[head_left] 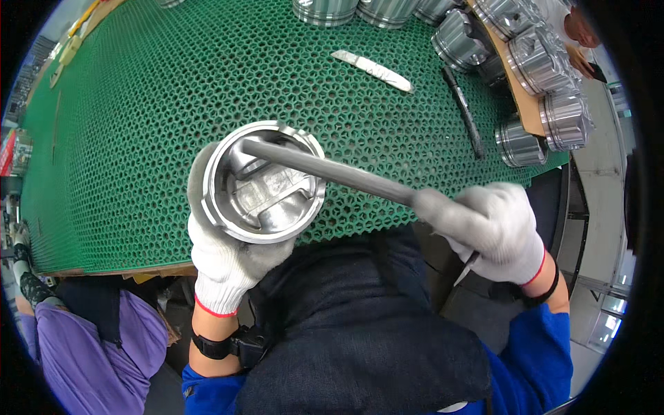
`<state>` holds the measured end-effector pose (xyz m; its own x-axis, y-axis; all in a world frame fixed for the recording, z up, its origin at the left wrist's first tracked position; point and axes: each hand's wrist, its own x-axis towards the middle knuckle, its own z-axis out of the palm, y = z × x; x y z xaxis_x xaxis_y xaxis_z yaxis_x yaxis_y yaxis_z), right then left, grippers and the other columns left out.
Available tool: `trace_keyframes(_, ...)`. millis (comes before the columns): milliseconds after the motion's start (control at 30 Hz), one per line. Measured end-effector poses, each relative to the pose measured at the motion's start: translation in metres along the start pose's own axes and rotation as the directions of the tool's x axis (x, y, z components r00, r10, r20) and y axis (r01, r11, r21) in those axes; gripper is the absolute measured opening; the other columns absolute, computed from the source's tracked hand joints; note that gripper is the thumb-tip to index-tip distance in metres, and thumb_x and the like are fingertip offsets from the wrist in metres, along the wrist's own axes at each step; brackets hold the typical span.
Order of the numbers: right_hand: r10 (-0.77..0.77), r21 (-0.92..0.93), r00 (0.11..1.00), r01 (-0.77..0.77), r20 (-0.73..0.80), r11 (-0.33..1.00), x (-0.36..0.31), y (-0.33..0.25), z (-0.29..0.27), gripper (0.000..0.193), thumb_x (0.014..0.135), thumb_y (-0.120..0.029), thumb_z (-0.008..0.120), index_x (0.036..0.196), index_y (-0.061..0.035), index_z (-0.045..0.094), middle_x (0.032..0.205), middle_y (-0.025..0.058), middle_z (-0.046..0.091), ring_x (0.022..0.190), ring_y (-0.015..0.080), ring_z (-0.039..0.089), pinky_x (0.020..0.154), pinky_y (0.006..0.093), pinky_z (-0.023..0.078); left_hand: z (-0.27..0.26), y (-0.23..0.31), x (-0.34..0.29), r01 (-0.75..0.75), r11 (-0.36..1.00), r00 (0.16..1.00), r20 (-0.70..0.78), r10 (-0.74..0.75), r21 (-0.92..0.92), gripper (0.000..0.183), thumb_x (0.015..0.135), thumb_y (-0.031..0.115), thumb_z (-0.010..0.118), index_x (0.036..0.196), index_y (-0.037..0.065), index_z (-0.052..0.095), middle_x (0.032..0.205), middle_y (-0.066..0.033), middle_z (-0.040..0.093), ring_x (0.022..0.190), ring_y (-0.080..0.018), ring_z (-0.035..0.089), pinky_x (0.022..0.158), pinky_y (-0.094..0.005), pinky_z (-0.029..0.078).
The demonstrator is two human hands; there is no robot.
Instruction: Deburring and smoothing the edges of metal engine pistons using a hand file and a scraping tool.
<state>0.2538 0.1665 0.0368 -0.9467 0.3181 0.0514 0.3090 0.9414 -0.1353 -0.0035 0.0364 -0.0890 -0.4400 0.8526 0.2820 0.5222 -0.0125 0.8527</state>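
Observation:
My left hand (232,252), in a white knit glove, is wrapped round a silver metal piston (273,190). The piston's hollow side faces up, showing the inner ribs and pin bosses. In my right hand (494,225), also gloved in white, is a long grey file (339,173), closed in the fingers. Its far end reaches over the rim into the piston's hollow at the upper left. A pointed tip sticks out below the right fist. Blur softens the right hand and the file slightly.
A green honeycomb mat (138,152) covers the bench. A white utility knife (373,70) and a black marker (465,114) lie beyond the piston. More pistons (460,41) stand at the back and right, some on a cardboard sheet (515,83). A person in purple (90,346) is at left.

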Motion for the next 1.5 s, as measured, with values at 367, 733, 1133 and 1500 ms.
trace_keyframes(367, -0.040, -0.066, 0.958, 0.022, -0.286, 0.998, 0.049, 0.003, 0.020, 0.052, 0.078, -0.008, 0.067, 0.129, -0.0182, 0.064, 0.061, 0.0031, 0.052, 0.048, 0.0179, 0.054, 0.044, 0.0334, 0.042, -0.002, -0.010, 0.000, -0.026, 0.999, 1.000, -0.016, 0.025, -0.036, 0.107, 0.060, 0.023, 0.088, 0.144, 0.000, 0.026, 0.134, -0.0158, 0.052, 0.122, -0.0252, 0.056, 0.105, -0.0369, 0.047)
trace_keyframes(733, -0.171, -0.190, 0.935, 0.115, -0.311, 0.975, 0.062, 0.004, 0.035, 0.055, 0.073, -0.013, 0.067, 0.126, -0.0243, 0.066, 0.058, -0.0014, 0.041, 0.045, 0.0136, 0.047, 0.041, 0.0308, 0.038, 0.000, 0.026, 0.019, 0.506, 0.299, 0.831, 0.365, -0.419, -0.809, 0.102, 0.065, 0.024, 0.085, 0.145, 0.005, 0.025, 0.137, -0.0130, 0.049, 0.126, -0.0234, 0.051, 0.108, -0.0380, 0.043)
trace_keyframes(1133, -0.044, -0.074, 0.989, 0.034, -0.142, 0.997, 0.059, 0.002, 0.015, 0.061, 0.076, -0.011, 0.070, 0.133, -0.0292, 0.059, 0.059, 0.0024, 0.050, 0.052, 0.0185, 0.058, 0.048, 0.0326, 0.046, 0.003, 0.000, 0.003, 0.065, 0.996, 0.996, 0.067, -0.061, -0.058, 0.099, 0.066, 0.026, 0.084, 0.145, 0.007, 0.028, 0.137, -0.0130, 0.050, 0.127, -0.0247, 0.051, 0.108, -0.0381, 0.044)
trace_keyframes(1500, 0.141, 0.312, 0.980, -0.178, 0.139, 0.933, -0.010, -0.018, 0.021, 0.057, 0.083, -0.020, 0.071, 0.138, -0.0189, 0.054, 0.061, 0.0050, 0.057, 0.050, 0.0208, 0.060, 0.048, 0.0347, 0.049, 0.006, 0.015, 0.007, 0.391, 0.587, 0.892, 0.133, -0.432, -0.709, 0.111, 0.061, 0.015, 0.087, 0.147, 0.002, 0.020, 0.137, -0.0150, 0.047, 0.123, -0.0267, 0.054, 0.105, -0.0387, 0.049)
